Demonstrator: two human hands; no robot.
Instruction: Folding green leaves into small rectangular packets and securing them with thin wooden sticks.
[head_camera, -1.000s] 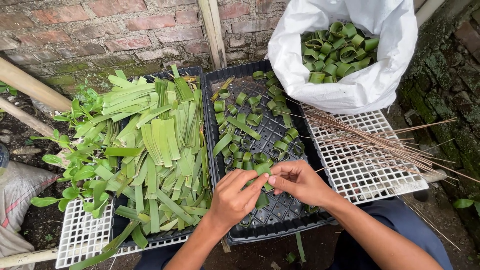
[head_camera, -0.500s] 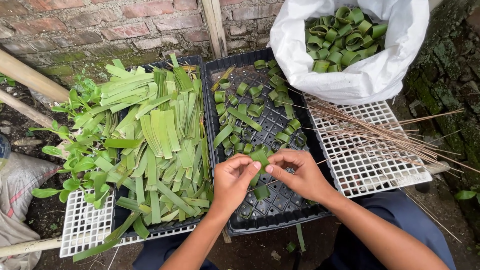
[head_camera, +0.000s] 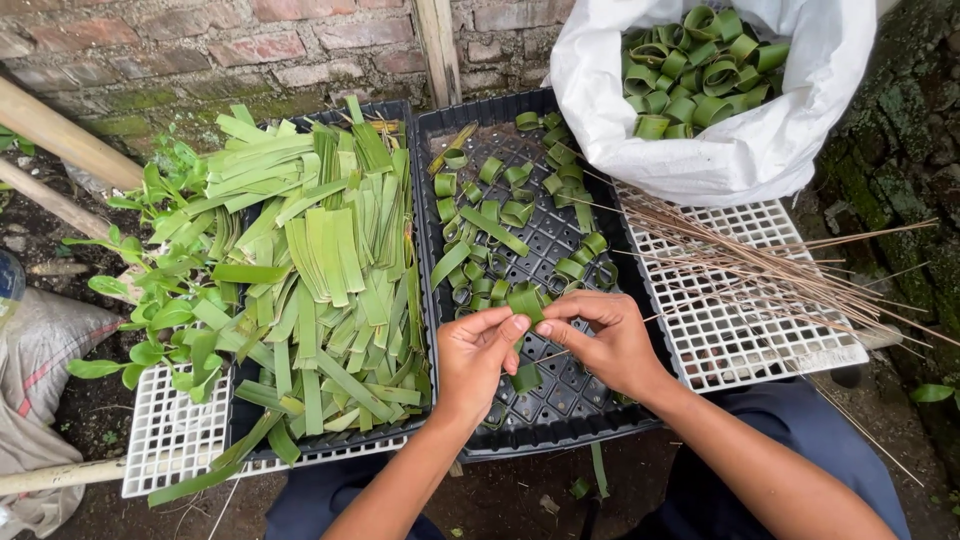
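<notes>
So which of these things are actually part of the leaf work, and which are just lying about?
In the work:
- left hand and right hand, together pinching a leaf strip
- cut leaf strips
- leaf rings in the black tray
- thin sticks
- white bag of leaf rings

Just lying about:
- brick wall
- bamboo pole
- grey sack

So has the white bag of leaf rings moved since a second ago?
No. The white bag sits at the same corner of the black tray and white grid; only the camera shifted.
</notes>
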